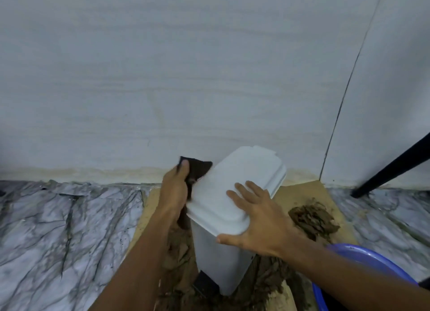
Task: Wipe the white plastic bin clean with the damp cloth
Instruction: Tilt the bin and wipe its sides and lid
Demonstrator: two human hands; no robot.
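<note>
- White plastic bin (pixel 223 252) stands upright on a flat brown cardboard sheet (pixel 300 194), which lies on the grey marble-pattern floor (pixel 58 217) close to the pale wall (pixel 186 78).
- The bin's white moulded lid (pixel 232 178) is down, so its contents can't be seen.
- Small black pedal (pixel 202 281) sits at the bin's base, on the camera side.
- Left hand (pixel 174 189): fingers curled round a dark brown cloth (pixel 197 168), thumb on top. Cloth is against the bin's upper left side, right at the lid edge.
- Right hand (pixel 258 222): flat on the lid, fingers (pixel 242 189) straight and spread, thumb against the near lid edge. It holds nothing.
- Brown mud clumps (pixel 311 220) lie on the cardboard right of the bin, with more smeared round its base.
- Blue plastic basin (pixel 372 256) at lower right shows only part of its rim behind the right forearm; inside not visible.
- Slanted black leg (pixel 391 168) meets the floor at far right, well apart from the bin.
</note>
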